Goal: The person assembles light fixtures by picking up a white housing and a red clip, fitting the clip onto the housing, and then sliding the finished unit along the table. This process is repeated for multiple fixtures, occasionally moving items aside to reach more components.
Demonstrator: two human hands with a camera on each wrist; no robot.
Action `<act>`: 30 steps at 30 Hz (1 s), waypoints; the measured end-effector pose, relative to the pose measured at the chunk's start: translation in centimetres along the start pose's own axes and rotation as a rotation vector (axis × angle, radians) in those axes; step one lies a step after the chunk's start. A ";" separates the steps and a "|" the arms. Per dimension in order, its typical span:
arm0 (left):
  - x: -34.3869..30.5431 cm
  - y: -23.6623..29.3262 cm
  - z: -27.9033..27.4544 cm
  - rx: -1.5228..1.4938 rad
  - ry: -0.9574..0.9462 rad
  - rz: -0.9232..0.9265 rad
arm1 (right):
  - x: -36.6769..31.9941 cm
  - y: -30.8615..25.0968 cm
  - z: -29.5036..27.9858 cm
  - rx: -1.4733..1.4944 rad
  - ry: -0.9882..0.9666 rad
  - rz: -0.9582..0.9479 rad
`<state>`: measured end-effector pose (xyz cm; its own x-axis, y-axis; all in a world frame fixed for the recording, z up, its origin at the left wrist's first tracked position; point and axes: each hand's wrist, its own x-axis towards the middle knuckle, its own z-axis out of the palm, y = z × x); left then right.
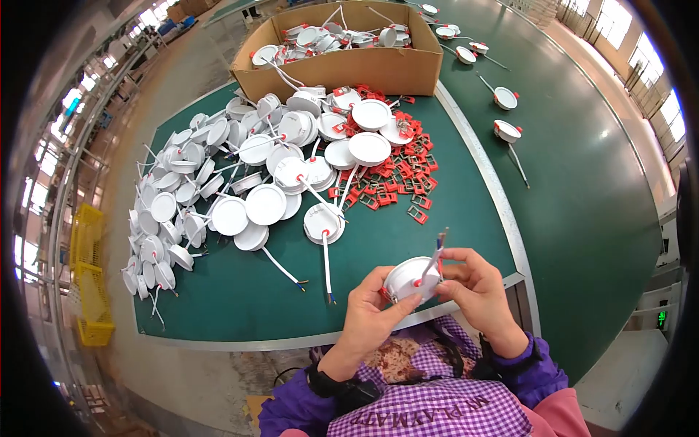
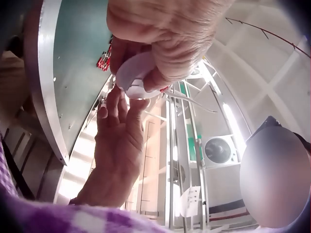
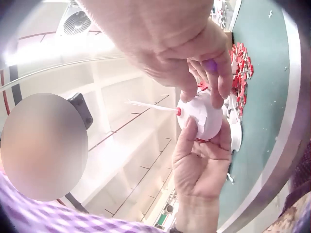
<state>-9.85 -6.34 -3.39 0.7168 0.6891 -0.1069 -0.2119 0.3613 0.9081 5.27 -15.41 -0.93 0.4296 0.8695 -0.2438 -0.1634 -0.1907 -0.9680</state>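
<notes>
A round white downlight (image 1: 412, 282), its cable standing up from a red grommet, is held above the table's near edge. My left hand (image 1: 373, 309) grips its left side, thumb on the back face and fingers round the rim. A red clip (image 1: 385, 293) sits at the rim beside those fingers. At the opposite rim, my right hand (image 1: 480, 295) pinches another red clip (image 3: 202, 87) between thumb and fingertips; the fingers partly hide it. In the right wrist view, the downlight (image 3: 201, 116) lies between both hands, its cable (image 3: 153, 105) pointing left.
A large heap of white downlights (image 1: 218, 167) covers the left and middle of the green table (image 1: 240, 306). Loose red clips (image 1: 408, 167) lie piled right of it. A cardboard box (image 1: 342, 76) of downlights stands behind. Several downlights (image 1: 505, 97) sit spaced along the green surface at right.
</notes>
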 end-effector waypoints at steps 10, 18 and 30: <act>1.5 -0.5 1.3 0.094 -0.068 -0.055 | 2.2 2.0 -2.9 -0.006 0.018 -0.024; 3.5 5.0 -6.4 1.050 0.445 0.348 | 6.2 1.6 -12.3 0.315 0.661 -0.134; 6.4 1.1 -9.1 1.371 0.378 0.278 | 10.9 2.7 1.3 -1.213 0.123 -0.505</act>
<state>-11.56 4.18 -6.75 0.4986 0.8351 0.2325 0.6336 -0.5341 0.5597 8.39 -5.87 -6.16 0.2961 0.9303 0.2164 0.9044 -0.2002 -0.3767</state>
